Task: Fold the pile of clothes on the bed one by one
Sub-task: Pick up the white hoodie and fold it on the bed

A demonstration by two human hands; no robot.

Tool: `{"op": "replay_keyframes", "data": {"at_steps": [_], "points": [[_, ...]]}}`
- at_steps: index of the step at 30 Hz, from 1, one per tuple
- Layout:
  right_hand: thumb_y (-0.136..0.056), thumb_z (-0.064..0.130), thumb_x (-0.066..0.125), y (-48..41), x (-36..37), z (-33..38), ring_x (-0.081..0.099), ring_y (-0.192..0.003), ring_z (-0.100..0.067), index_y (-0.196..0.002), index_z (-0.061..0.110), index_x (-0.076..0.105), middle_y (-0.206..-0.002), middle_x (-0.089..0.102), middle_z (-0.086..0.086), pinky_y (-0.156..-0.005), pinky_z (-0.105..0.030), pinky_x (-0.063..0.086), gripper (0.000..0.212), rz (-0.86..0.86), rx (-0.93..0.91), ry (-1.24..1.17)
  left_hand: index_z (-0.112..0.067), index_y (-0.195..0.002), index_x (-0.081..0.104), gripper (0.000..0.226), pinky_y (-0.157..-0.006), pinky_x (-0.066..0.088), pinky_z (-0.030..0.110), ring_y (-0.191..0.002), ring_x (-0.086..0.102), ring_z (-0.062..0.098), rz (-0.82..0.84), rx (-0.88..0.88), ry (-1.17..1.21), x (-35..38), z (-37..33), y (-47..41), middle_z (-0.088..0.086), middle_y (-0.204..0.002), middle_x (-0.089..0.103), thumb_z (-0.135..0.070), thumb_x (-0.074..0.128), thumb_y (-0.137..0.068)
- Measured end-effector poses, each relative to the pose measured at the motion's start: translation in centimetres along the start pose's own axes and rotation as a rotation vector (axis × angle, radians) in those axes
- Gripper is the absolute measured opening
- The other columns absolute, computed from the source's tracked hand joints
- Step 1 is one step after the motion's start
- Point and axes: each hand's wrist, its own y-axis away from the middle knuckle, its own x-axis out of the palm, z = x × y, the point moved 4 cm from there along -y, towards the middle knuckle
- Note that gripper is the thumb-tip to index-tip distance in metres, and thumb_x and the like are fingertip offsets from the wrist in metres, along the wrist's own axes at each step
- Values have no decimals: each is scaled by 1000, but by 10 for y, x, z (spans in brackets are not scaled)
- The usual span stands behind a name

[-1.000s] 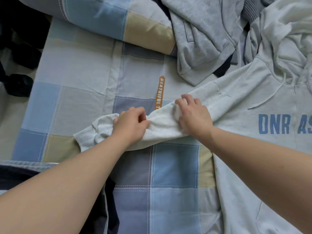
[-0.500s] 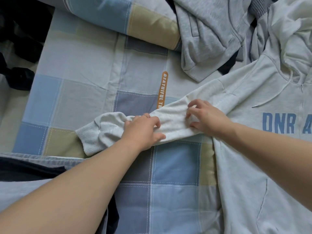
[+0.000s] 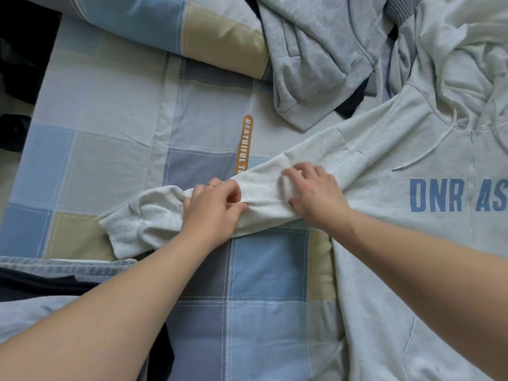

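Straightening one sleeve of the pale hoodie looks like the step in hand, ahead of any fold. Nearest, one denim garment lies at the bed's near edge. Then two hands, both on that sleeve: the left hand has a closed grip, pinching cloth near the cuff; the right hand, nearer the shoulder, curls its fingers over the sleeve, thumb at its near edge. The hoodie lies face up on the bed, to the right. Next, I judge, the sleeve needs pulling flat, then laying across the chest. Beyond, one grey sweatshirt lies crumpled over one dark garment.
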Motion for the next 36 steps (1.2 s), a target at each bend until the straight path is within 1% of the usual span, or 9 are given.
{"op": "replay_keyframes", "data": {"at_steps": [4, 7, 12, 17, 20, 23, 27, 30, 36], "points": [[-96, 29, 56, -11, -29, 13, 28, -144, -27, -144, 31, 46, -153, 37, 0, -114, -48, 22, 49, -72, -20, -52, -15, -89, 50, 14, -66, 34, 40, -80, 54, 35, -170, 267, -22, -34, -14, 4, 4, -81, 58, -29, 49, -92], [-101, 34, 47, -35, -51, 21, 49, -124, -27, -114, 27, 65, -126, 60, 2, -101, -42, 29, 23, -105, -31, -68, -11, -96, 46, 16, -61, 27, 40, -72, 53, 42, -253, 232, -33, -59, -18, -6, 15, -76, 59, -26, 40, -94], [-100, 33, 52, -73, -93, 31, 50, -103, -33, -104, 25, 75, -112, 59, -4, -85, -42, 36, 25, -389, 36, 62, -13, -107, 41, 19, -63, 39, 44, -80, 56, 40, -287, 159, -81, -92, -19, -41, 14, -90, 61, -31, 44, -105], [-98, 17, 48, -112, -102, 28, 58, -94, -35, -105, 23, 71, -106, 57, -7, -70, -36, 38, 25, -256, 192, -58, -27, -95, 53, 40, -73, 47, 38, -89, 57, 28, 69, -53, -300, -104, 15, -84, 1, -97, 62, -58, 73, -80], [-98, 17, 47, -122, -91, 27, 60, -99, -33, -104, 17, 70, -106, 68, -11, -74, -35, 45, 23, -270, 281, -284, -25, -80, 54, 21, -74, 45, 35, -91, 59, 29, 158, -163, -310, -99, 56, -94, 6, -99, 67, -41, 66, -87], [-99, 16, 52, -121, -77, 41, 58, -110, -31, -114, 11, 67, -116, 66, -12, -88, -32, 43, 22, -283, 257, -472, -18, -91, 51, 22, -73, 37, 35, -89, 53, 30, -88, -223, -44, -107, 80, -88, 7, -94, 60, -38, 55, -99], [-95, 16, 62, -98, -50, 76, 30, -147, -27, -149, 14, 40, -159, 29, -13, -117, -28, 21, 58, -151, 8, -470, -14, -93, 51, 29, -65, 33, 36, -81, 53, 29, -222, -215, 63, -112, 83, -72, 1, -78, 54, -42, 53, -101], [-91, 30, 67, -71, -40, 100, 29, -146, -32, -149, 21, 40, -163, 25, -9, -116, -49, 28, 65, -224, -147, -277, -18, -92, 51, 44, -62, 36, 36, -81, 56, 21, -101, -281, 39, -119, 94, -71, 1, -85, 59, -62, 52, -95], [-95, 51, 57, -62, -19, 128, 15, -151, -25, -156, 37, 22, -167, 11, 1, -116, -48, 25, 72, 56, -83, -180, -22, -113, 45, 85, -83, 48, 36, -96, 55, 17, 183, -280, -9, -132, 110, -41, -4, -109, 50, -77, 78, -57]]}}
